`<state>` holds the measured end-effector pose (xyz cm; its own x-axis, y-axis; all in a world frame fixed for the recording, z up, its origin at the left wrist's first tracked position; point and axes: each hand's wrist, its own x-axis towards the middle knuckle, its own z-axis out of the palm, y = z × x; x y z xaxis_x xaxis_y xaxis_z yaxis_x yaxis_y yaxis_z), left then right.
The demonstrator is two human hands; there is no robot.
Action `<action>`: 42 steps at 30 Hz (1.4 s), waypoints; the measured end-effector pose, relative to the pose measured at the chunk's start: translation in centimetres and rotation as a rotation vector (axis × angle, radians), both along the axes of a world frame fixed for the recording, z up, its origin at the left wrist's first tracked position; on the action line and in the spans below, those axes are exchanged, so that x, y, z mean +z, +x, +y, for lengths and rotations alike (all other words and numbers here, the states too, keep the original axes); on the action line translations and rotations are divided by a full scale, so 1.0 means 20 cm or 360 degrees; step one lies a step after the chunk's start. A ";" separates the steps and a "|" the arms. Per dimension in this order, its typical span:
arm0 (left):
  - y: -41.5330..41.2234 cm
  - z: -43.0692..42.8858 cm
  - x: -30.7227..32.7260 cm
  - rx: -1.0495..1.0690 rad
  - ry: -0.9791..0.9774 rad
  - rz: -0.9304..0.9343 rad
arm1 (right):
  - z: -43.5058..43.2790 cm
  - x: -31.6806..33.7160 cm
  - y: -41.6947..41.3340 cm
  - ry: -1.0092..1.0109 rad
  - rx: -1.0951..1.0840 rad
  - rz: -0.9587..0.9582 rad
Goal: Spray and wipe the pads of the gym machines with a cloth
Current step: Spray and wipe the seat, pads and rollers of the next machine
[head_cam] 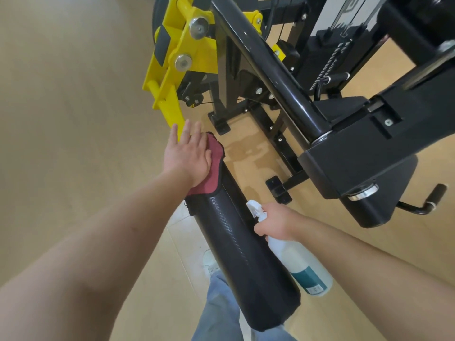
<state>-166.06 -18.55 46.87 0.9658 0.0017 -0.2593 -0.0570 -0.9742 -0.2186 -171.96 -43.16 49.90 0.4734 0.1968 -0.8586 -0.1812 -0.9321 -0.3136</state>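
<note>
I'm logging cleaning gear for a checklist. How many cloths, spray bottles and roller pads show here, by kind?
Dark red cloth with black trim: 1
White plastic spray bottle with teal label: 1
Black textured cylindrical roller pad: 1
Total: 3

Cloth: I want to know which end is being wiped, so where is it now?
Head view, left of centre: the cloth lies on the far end of the black pad, pressed under the flat left hand, beside the yellow arm.

Textured black vinyl pad, soft red cloth, glossy metal frame.
</note>
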 end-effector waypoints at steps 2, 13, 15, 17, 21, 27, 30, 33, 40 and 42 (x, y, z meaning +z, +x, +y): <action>-0.06 -0.04 0.00 -0.0236 0.0031 -0.0005 | 0.00 0.00 -0.01 0.0000 0.0005 -0.0018; -0.50 -0.32 -0.14 -0.0533 -0.1048 -0.0092 | -0.09 -0.02 -0.04 0.0014 -0.0228 0.0119; -0.58 -0.32 -0.14 -0.0599 -0.1136 -0.0017 | -0.12 -0.02 -0.06 0.0016 -0.0261 0.0220; -0.59 -0.29 -0.14 -0.0679 -0.1170 0.0014 | -0.13 -0.02 -0.08 0.0018 -0.0212 0.0252; -0.51 -0.21 -0.13 -0.0728 -0.0953 -0.0047 | -0.13 0.01 -0.09 0.0021 -0.0106 0.0201; -0.31 -0.07 -0.10 -0.0454 -0.0679 -0.0035 | -0.13 0.05 -0.14 0.0061 -0.0076 0.0083; -0.20 -0.06 -0.06 -0.0169 -0.0615 -0.0097 | -0.13 0.04 -0.15 0.0064 -0.0009 0.0038; -0.14 -0.10 -0.07 0.0128 -0.0539 -0.0143 | -0.13 0.03 -0.17 0.0060 -0.0017 0.0014; -0.20 -0.20 -0.04 0.0239 -0.0533 0.0079 | -0.21 0.06 -0.22 0.0113 -0.0071 0.0080; -0.28 -0.27 -0.04 0.0231 -0.0612 0.0077 | -0.28 0.07 -0.27 0.0108 -0.0076 0.0129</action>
